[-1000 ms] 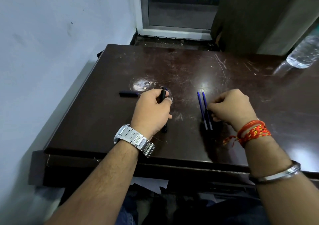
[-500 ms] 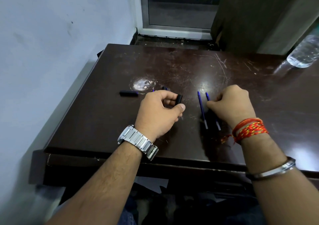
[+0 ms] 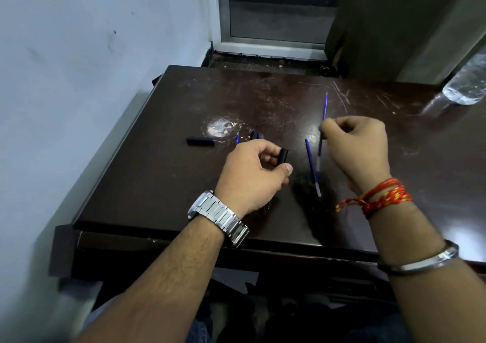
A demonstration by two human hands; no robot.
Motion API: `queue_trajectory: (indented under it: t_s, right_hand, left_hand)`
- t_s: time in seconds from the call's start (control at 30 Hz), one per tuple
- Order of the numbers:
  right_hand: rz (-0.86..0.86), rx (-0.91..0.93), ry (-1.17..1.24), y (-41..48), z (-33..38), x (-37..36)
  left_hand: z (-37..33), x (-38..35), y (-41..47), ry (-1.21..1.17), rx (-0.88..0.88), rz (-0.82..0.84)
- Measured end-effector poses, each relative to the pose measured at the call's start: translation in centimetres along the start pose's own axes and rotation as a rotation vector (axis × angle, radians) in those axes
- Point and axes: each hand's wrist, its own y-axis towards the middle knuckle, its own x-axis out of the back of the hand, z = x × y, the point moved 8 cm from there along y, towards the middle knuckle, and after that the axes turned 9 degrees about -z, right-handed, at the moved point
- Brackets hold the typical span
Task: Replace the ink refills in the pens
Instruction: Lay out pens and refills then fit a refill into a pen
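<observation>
My left hand (image 3: 252, 174) is closed around a black pen barrel (image 3: 283, 155), whose open end sticks out past my fingers. My right hand (image 3: 355, 148) pinches a thin blue ink refill (image 3: 325, 107) and holds it tilted above the dark wooden table (image 3: 157, 179), tip pointing away. A second blue refill (image 3: 312, 168) lies flat on the table between my hands. A black pen cap (image 3: 200, 141) lies to the left of my left hand. Just beyond my left knuckles lie a small black pen part (image 3: 255, 134) and a blue tip (image 3: 237, 139), both partly hidden.
A white wall runs along the table's left edge. A clear plastic bottle (image 3: 466, 86) lies at the far right. A dark cabinet (image 3: 394, 27) and a metal door frame (image 3: 268, 45) stand behind the table. The table's near edge is close to my forearms.
My right hand has lifted one refill off the table and raised it, leaving the other lying there. My left hand has picked up the pen barrel and turned its end toward the right.
</observation>
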Motion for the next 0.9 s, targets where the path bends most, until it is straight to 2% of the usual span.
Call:
queue_trajectory:
  t_s: [0.1, 0.4, 0.57, 0.73, 0.9]
  right_hand:
    - [0.033, -0.091, 0.403, -0.8, 1.0, -1.4]
    - [-0.027, -0.053, 0.642, -1.2, 1.7, -1.6]
    - [0.053, -0.043, 0.598, -2.0, 2.0, -2.7]
    - [0.183, 0.03, 0.468, -3.5, 2.5, -4.1]
    - [0.055, 0.06, 0.378, -3.3, 2.1, -3.4]
  left_hand:
    - [-0.1, -0.5, -0.1, 0.001, -0.002, 0.027]
    - [0.2, -0.7, 0.2, 0.063, -0.038, 0.025]
    - [-0.2, -0.6, 0.1, 0.083, -0.066, 0.008]
    - [-0.9, 0.6, 0.3, 0.086, -0.128, -0.123]
    - [-0.6, 1.5, 0.7, 0.004, -0.069, -0.213]
